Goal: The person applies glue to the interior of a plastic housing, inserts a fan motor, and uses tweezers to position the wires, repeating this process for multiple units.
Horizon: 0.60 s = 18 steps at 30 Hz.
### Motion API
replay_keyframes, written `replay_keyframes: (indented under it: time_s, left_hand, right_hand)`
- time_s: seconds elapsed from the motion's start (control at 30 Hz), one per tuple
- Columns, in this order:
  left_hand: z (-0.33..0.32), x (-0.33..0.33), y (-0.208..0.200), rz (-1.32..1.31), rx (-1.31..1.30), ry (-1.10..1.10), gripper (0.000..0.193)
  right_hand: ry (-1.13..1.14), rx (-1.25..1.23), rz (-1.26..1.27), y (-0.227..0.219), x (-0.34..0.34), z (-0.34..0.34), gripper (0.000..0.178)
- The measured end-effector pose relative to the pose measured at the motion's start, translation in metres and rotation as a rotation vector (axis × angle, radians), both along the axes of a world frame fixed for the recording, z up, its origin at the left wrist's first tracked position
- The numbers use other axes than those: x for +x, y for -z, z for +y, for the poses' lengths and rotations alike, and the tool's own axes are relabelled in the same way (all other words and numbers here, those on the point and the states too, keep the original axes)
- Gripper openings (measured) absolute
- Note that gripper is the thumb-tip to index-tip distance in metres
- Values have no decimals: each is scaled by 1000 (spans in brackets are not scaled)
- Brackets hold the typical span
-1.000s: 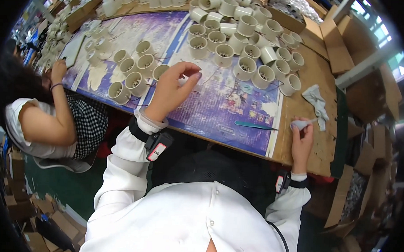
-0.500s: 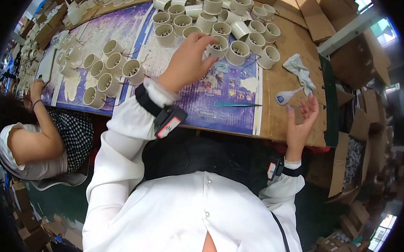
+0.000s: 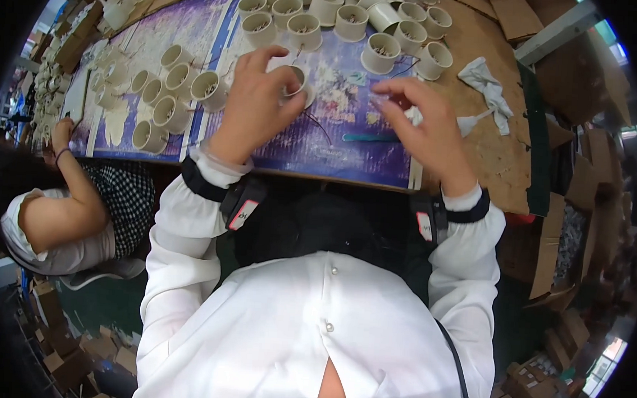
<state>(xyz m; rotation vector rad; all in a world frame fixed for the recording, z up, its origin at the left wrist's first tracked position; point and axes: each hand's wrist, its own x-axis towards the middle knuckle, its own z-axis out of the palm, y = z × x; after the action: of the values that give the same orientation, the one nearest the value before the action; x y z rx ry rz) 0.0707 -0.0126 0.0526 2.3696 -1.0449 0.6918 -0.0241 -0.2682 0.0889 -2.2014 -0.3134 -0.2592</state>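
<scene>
My left hand point(image 3: 255, 102) is closed on a cream round cup point(image 3: 307, 90) above the purple mat; the fingers hide much of it. Dark thin wires point(image 3: 321, 125) trail from the cup's lower side. Off to the right, my right hand point(image 3: 427, 125) hovers over the mat with thumb and forefinger curved and apart, and nothing shows between them. Teal tweezers point(image 3: 368, 137) lie on the mat just left of that hand. Beyond both hands stand several similar cups point(image 3: 304, 34) with small bits inside.
A second group of wired cups point(image 3: 172, 112) stands to the left. On the bare brown board at right lie a crumpled white cloth point(image 3: 488, 89) and a white nozzled bottle point(image 3: 469, 125), partly hidden by my hand. A co-worker point(image 3: 65, 214) sits at left. Cardboard boxes point(image 3: 557, 247) flank the right side.
My left hand has drawn one cup out of the far group and brought it nearer. My right hand has moved left from beside the bottle to over the mat.
</scene>
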Motion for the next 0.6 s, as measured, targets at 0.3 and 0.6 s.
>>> replay_keyframes:
  time_s: [0.3, 0.6]
  left_hand:
    - [35, -12, 24, 478, -310, 150, 66]
    - [47, -15, 39, 772, -378, 179, 77]
  right_hand:
    - [-169, 158, -12, 50, 69, 32, 24]
    - [-261, -54, -106, 63, 53, 60, 24]
